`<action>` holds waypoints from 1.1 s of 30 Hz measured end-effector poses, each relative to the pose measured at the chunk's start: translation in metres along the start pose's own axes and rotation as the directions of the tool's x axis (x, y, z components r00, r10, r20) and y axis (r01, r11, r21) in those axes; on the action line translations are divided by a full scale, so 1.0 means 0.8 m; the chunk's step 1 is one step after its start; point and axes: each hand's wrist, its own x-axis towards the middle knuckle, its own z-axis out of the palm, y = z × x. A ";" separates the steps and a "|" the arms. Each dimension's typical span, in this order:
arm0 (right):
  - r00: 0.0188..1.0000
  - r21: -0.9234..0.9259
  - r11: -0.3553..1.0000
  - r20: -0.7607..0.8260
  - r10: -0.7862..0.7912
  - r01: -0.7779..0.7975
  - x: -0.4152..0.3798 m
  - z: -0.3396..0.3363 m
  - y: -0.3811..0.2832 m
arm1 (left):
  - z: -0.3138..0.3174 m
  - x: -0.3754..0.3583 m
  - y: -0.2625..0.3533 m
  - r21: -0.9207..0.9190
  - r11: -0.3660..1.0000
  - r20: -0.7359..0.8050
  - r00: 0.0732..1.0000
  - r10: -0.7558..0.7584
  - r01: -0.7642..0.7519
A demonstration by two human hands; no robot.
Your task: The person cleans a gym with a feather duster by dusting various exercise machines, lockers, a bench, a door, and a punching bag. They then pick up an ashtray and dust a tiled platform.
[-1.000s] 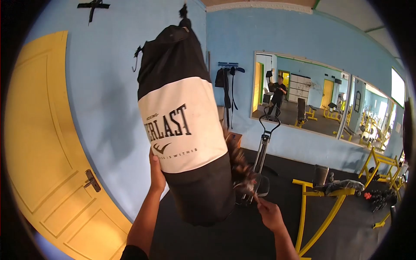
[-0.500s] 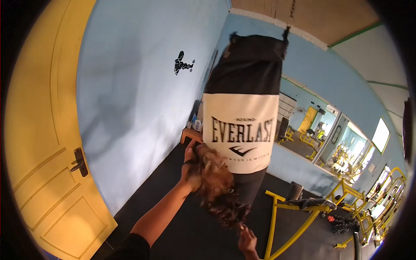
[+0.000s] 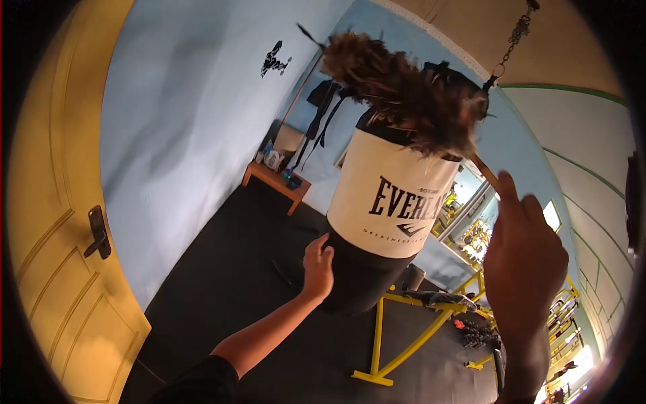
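Note:
A black punching bag (image 3: 363, 273) with a white EVERLAST band (image 3: 356, 188) hangs tilted in the middle of the head view. Against its lower left side rests my left hand (image 3: 318, 269), open, its fingertips partly hidden by the bag. My right hand (image 3: 525, 249), raised at the right, is closed round the thin handle of a feather duster (image 3: 410, 91). The duster's brown feathers lie across the upper part of the bag and hide much of its black top.
A yellow door (image 3: 74, 269) stands at the left. By the far wall is a low wooden table (image 3: 276, 185) with small items on it. A yellow-framed bench (image 3: 417, 337) and dumbbells (image 3: 478, 333) are at the lower right. A chain (image 3: 517, 34) runs to the ceiling.
The feather duster has gone from low in front of the bag up to its top, with my right hand rising. My left hand now shows against the lower bag, which has shifted in view.

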 end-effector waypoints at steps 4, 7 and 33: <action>0.933 -0.163 0.920 0.115 -0.340 0.355 -0.019 -0.009 -0.074 | -0.005 -0.039 0.018 0.144 0.978 0.089 0.986 0.140 -0.152; 0.820 -0.096 0.832 0.264 -0.508 0.546 -0.089 0.017 -0.132 | -0.012 -0.081 0.027 0.101 0.980 0.146 0.977 0.155 -0.170; 0.734 0.220 0.919 0.554 -0.393 0.327 -0.029 -0.015 -0.112 | -0.030 -0.057 -0.004 -0.191 0.923 0.066 0.943 -0.327 0.334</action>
